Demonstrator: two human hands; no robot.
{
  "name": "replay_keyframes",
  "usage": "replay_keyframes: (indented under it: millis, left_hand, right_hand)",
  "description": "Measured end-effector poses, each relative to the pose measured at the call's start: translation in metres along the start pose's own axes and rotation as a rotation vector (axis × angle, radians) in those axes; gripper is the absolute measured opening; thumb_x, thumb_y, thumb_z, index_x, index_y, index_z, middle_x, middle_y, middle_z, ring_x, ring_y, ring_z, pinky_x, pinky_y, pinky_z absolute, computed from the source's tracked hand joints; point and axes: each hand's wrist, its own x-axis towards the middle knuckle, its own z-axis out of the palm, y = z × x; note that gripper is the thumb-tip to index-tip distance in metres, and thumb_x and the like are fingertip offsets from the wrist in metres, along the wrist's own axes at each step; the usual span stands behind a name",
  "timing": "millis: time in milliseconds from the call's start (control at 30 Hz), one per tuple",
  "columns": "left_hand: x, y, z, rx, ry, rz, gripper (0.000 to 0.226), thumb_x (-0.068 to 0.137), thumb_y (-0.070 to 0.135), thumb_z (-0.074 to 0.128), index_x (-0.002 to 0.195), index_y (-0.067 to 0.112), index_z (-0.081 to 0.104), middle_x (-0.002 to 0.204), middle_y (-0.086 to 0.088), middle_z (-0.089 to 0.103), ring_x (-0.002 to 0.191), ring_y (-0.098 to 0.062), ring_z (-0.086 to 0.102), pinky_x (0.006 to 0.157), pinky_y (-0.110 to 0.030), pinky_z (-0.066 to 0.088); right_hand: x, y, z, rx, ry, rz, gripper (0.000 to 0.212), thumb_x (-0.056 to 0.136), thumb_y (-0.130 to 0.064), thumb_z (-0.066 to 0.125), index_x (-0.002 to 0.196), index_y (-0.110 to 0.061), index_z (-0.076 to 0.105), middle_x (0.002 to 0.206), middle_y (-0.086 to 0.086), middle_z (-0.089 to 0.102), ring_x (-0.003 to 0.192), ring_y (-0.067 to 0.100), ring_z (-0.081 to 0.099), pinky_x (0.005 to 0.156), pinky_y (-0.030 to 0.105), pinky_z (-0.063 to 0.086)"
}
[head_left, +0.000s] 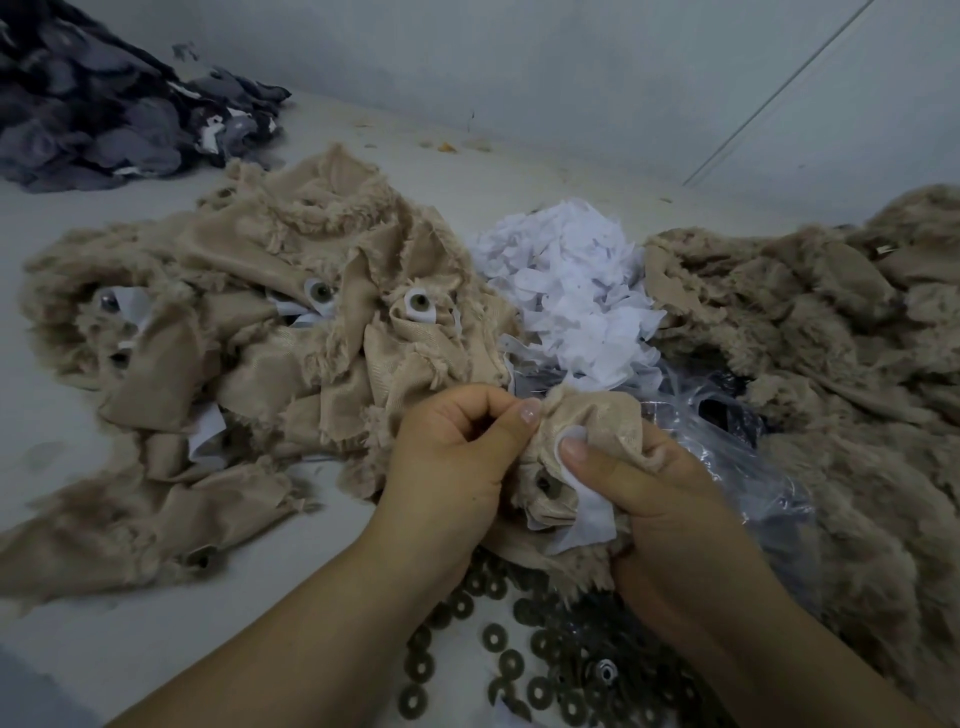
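One tan fur piece (587, 415) is being pinched by the left hand (457, 441) and the right hand (654, 483) near the front edge of the worktop (78, 218), while a likely done pile with eyes (249, 322) is being kept at the left side and a waiting pile (831, 338) at the right.

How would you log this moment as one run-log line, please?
left hand: pinches tan plush piece | right hand: grips it, thumb on white patch | dark washers: heaped below

Place: soft-toy workshop
Signs: heaps of cut tan plush pieces (291, 312) fitted with plastic eyes (418, 301), white patches (571, 280), loose washers (519, 665), grey fabric offcuts (93, 104)
Surface: pale counter (104, 623)
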Motion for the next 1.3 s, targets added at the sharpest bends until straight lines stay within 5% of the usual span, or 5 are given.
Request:
replay_keyframes:
  millis: [300,500,633,1133,1300]
  left_hand:
    - [-0.0034,0.0042,-0.0015,0.203,-0.064,0.288,0.011,0.08,0.025,0.075,0.081,0.017,0.067,0.081,-0.001,0.063,0.075,-0.016,0.061,0.067,-0.029,0.053]
    - [-0.0019,0.0007,-0.0015,0.338,-0.071,0.225,0.013,0.073,0.031,0.079,0.082,0.028,0.07,0.08,0.002,0.061,0.068,-0.013,0.056,0.062,-0.031,0.052]
    - [-0.001,0.0023,-0.0025,0.338,-0.089,0.222,0.012,0.075,0.029,0.079,0.084,0.029,0.071,0.08,0.002,0.062,0.07,-0.017,0.057,0.063,-0.035,0.054]
    - [-0.0004,0.008,-0.0018,0.465,-0.135,0.19,0.02,0.078,0.007,0.079,0.085,0.022,0.069,0.088,0.005,0.057,0.081,-0.006,0.057,0.073,-0.019,0.048]
    - [-0.0011,0.0083,0.0001,0.383,-0.107,0.254,0.019,0.079,0.002,0.078,0.077,0.019,0.069,0.088,0.0,0.056,0.078,-0.014,0.057,0.071,-0.03,0.051]
  right_hand:
    - [0.0029,-0.0081,0.0041,-0.247,0.117,-0.125,0.023,0.068,-0.011,0.065,0.089,-0.003,0.066,0.067,-0.006,0.075,0.062,0.003,0.072,0.055,0.014,0.055]
    - [0.0051,-0.0045,-0.0001,-0.336,0.155,-0.052,0.016,0.091,-0.001,0.06,0.083,-0.011,0.069,0.07,-0.006,0.076,0.068,0.008,0.073,0.065,0.029,0.062]
    - [0.0046,-0.0062,0.0024,-0.284,0.154,-0.019,0.019,0.089,-0.002,0.061,0.105,0.004,0.069,0.107,0.024,0.072,0.104,0.039,0.069,0.086,0.047,0.059]
    - [-0.0004,-0.0022,-0.0027,-0.16,0.042,-0.082,0.029,0.071,-0.021,0.072,0.099,-0.014,0.075,0.101,0.018,0.075,0.093,0.034,0.073,0.075,0.039,0.062]
    - [0.0007,-0.0031,-0.0007,-0.097,0.039,-0.059,0.03,0.075,-0.021,0.067,0.103,-0.013,0.073,0.103,0.018,0.075,0.093,0.034,0.073,0.079,0.043,0.062]
